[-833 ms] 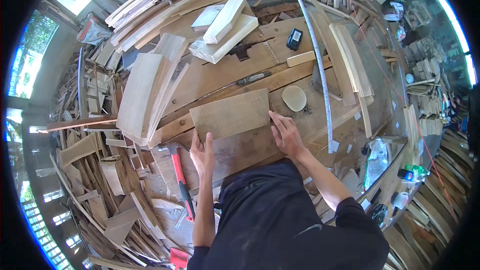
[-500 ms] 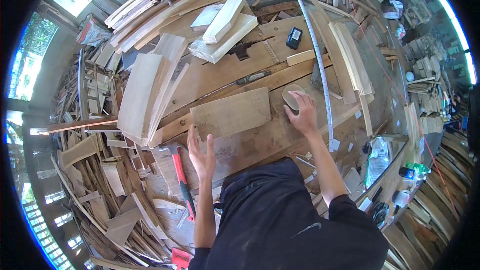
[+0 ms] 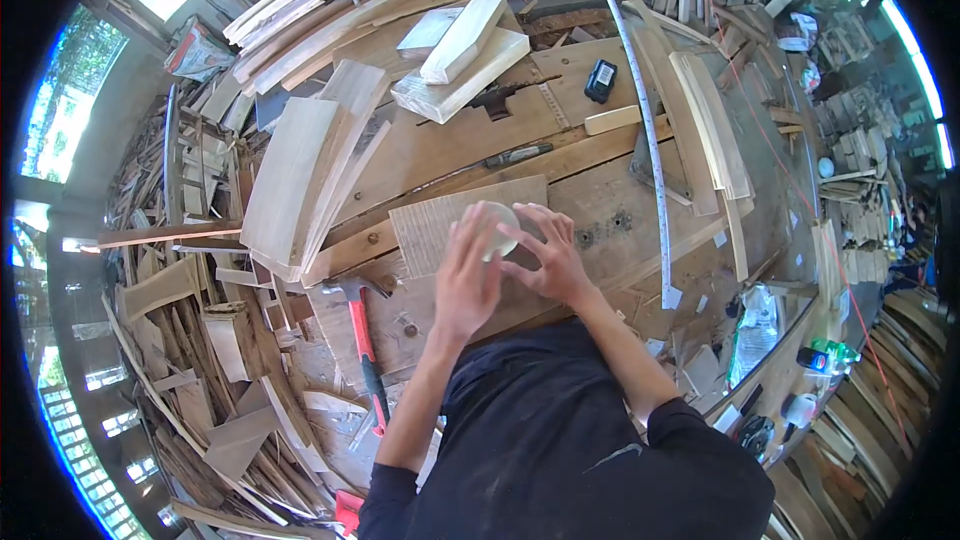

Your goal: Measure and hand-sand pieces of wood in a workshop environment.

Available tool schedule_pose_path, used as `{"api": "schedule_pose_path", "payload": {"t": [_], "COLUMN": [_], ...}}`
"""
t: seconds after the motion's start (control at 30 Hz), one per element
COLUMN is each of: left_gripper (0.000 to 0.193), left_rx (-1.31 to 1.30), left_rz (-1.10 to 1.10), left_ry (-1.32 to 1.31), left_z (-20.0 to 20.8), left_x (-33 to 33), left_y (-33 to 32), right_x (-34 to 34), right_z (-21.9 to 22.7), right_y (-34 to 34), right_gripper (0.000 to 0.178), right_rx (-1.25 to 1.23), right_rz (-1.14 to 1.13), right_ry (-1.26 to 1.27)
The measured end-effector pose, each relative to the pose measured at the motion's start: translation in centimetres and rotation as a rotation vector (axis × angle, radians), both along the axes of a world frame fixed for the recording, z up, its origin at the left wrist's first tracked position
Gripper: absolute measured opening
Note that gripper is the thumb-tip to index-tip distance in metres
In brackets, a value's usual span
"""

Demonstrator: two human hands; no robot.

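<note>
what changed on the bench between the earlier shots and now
The right hand took the pale round disc, which lay right of the rectangular board, and brought it left over the board. The left hand left the board's left end and moved right, so both hands are now at the disc. The board, claw hammer and long ruler stayed put.

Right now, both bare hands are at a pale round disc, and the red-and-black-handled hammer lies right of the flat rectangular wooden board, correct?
Not quite: the head view shows the red-and-black-handled hammer lying left of the flat rectangular wooden board. The left hand and right hand are indeed at the pale round disc.
</note>
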State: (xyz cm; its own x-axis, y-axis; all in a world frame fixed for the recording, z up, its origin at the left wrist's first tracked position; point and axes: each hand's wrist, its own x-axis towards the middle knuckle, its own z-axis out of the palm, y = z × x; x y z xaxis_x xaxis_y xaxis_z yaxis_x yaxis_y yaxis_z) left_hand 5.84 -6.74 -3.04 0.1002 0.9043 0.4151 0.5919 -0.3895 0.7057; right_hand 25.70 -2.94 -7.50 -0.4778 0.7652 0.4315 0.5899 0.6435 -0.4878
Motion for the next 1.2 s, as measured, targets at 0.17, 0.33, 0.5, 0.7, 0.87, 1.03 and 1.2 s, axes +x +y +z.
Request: {"api": "schedule_pose_path", "payload": {"t": [0.17,0.33,0.5,0.7,0.87,1.03,1.2], "left_gripper": [0.067,0.067,0.070,0.079,0.081,0.084,0.082], "left_rx": [-0.223,-0.183,-0.208,-0.168,-0.147,-0.143,-0.225], "left_rz": [-0.023,0.013,0.228,-0.172,-0.041,-0.195,-0.133], "left_ry": [0.398,0.434,0.430,0.452,0.386,0.472,0.468], "left_z": [-4.0,-4.9,-4.5,-5.2,-5.2,-5.5,-4.6], "left_x": [3.1,3.1,2.9,5.2,4.6,5.8,2.6], "left_y": [0.6,2.8,5.9,3.1,7.1,4.0,6.2], "right_x": [0.5,1.5,0.9,2.2,1.0,1.6,1.1], "right_z": [-1.1,-3.5,-3.6,-5.4,-4.0,-4.6,-4.1], "right_y": [0.5,1.1,0.6,0.6,0.6,0.8,0.7], "right_gripper": [0.106,0.123,0.120,0.112,0.113,0.079,0.113], "right_rx": [-0.151,-0.207,-0.175,-0.093,-0.208,-0.133,-0.199], "right_rz": [-0.177,-0.253,-0.261,-0.243,-0.256,-0.235,-0.266], "right_ry": [-0.032,0.022,-0.039,-0.174,-0.041,-0.044,-0.034]}}
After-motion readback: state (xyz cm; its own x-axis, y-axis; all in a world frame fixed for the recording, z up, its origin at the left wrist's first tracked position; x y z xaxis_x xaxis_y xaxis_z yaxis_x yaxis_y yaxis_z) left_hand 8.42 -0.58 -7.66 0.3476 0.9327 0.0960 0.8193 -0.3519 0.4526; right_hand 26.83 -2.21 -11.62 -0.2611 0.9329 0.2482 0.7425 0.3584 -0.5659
